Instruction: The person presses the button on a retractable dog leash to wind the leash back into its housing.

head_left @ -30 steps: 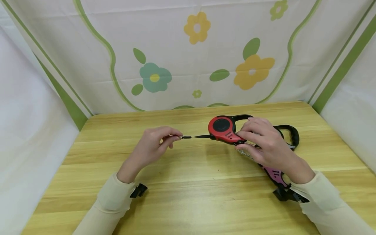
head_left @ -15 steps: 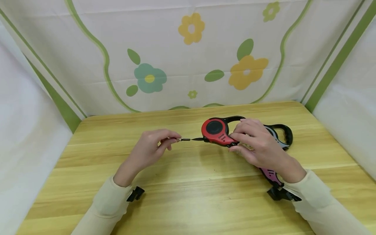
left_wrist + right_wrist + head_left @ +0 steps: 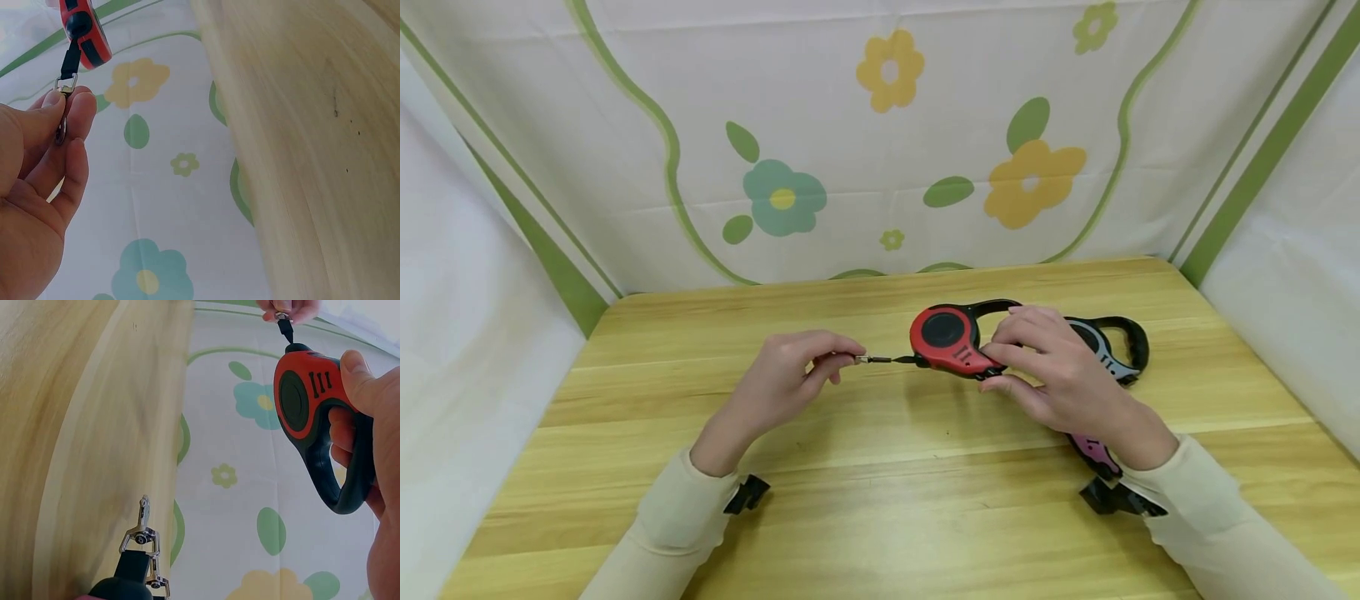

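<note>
In the head view a red and black retractable dog leash (image 3: 942, 330) is raised above the table. My right hand (image 3: 1063, 375) grips it at its handle; the right wrist view shows the thumb (image 3: 357, 372) on the red casing and fingers through the black loop. My left hand (image 3: 786, 379) pinches the metal snap hook (image 3: 61, 128) at the strap's end between thumb and fingers. Only a short piece of black strap (image 3: 70, 59) runs between hook and casing. Beneath and behind my right hand are a grey-blue retractable leash (image 3: 1122, 367) and a pink one (image 3: 1096, 451), both partly hidden.
The wooden table (image 3: 880, 517) carries the leashes. A white curtain (image 3: 850, 125) with printed flowers stands along its back edge, and white cloth hangs at both sides. Metal snap hooks (image 3: 142, 535) of the other leashes show in the right wrist view.
The red leash's casing has come closer to my left hand, and the strap between casing and hook has shortened. Both hands keep their hold. The head view has shifted slightly.
</note>
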{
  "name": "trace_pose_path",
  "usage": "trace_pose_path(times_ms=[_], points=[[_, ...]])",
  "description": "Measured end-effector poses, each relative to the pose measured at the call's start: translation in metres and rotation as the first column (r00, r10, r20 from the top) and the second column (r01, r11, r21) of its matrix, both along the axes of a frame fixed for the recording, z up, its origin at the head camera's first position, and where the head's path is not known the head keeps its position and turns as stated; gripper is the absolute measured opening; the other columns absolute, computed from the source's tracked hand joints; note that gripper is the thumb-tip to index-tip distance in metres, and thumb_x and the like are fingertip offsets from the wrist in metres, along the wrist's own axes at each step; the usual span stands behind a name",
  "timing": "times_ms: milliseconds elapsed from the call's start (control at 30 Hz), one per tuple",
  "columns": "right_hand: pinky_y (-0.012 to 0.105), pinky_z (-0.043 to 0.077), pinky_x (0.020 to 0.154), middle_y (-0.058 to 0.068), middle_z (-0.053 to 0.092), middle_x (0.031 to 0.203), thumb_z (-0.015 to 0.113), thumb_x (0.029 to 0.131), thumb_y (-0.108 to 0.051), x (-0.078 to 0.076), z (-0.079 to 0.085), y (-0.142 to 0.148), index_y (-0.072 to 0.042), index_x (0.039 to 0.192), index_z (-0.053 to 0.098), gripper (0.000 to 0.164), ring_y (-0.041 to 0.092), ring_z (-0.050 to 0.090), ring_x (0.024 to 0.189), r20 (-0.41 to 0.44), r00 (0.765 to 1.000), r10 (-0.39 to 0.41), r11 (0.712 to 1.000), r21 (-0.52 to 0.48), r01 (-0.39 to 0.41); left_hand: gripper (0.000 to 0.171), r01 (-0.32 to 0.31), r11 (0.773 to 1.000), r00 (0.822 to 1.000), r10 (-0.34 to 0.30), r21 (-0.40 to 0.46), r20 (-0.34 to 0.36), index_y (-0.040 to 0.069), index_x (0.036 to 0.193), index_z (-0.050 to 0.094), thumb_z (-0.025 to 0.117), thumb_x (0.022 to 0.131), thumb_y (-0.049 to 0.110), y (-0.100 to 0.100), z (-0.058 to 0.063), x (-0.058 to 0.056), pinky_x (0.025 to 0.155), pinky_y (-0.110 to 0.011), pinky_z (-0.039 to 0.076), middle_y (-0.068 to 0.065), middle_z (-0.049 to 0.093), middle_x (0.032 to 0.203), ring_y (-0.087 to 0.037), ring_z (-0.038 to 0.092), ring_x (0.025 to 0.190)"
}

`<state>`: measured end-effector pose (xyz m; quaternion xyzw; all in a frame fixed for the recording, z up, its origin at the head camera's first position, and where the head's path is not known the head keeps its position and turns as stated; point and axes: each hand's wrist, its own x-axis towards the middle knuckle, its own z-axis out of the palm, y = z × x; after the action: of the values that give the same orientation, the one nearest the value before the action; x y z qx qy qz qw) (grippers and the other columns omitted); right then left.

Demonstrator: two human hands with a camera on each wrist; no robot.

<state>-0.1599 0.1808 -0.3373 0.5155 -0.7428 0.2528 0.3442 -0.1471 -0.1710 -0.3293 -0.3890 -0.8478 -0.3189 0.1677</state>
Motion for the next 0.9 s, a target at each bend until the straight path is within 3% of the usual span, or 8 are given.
trace_pose_path(times_ms=[533, 900], points=[[0.032, 0.04, 0.12, 0.008, 0.07, 0.093, 0.067, 0.106, -0.037, 0.0013, 0.0007, -0.0059, -0.001, 0.096, 0.079, 0.04, 0.025, 0.064, 0.093, -0.003, 1.0, 0.016, 1.0, 0.007, -0.016, 0.019, 0.028, 1.0, 1.0, -0.028, 0.009, -0.001, 0.004, 0.107, 0.08, 0.078, 0.091, -0.006, 0.0003, 0.0001, 0.002, 0.064, -0.021, 0.058, -0.001, 0.079, 0.091, -0.011, 0.066, 0.067], [0.038, 0.043, 0.119, 0.007, 0.071, 0.094, 0.068, 0.105, -0.039, 0.0037, -0.0007, -0.0075, -0.003, 0.097, 0.08, 0.038, 0.025, 0.065, 0.094, -0.006, 1.0, 0.011, 1.0, -0.002, -0.011, 0.019, 0.054, 0.998, 0.998, -0.053, 0.016, -0.018, 0.008, 0.105, 0.08, 0.079, 0.091, -0.005, 0.0047, -0.0011, 0.0021, 0.066, -0.019, 0.058, 0.001, 0.078, 0.091, -0.009, 0.067, 0.068]])
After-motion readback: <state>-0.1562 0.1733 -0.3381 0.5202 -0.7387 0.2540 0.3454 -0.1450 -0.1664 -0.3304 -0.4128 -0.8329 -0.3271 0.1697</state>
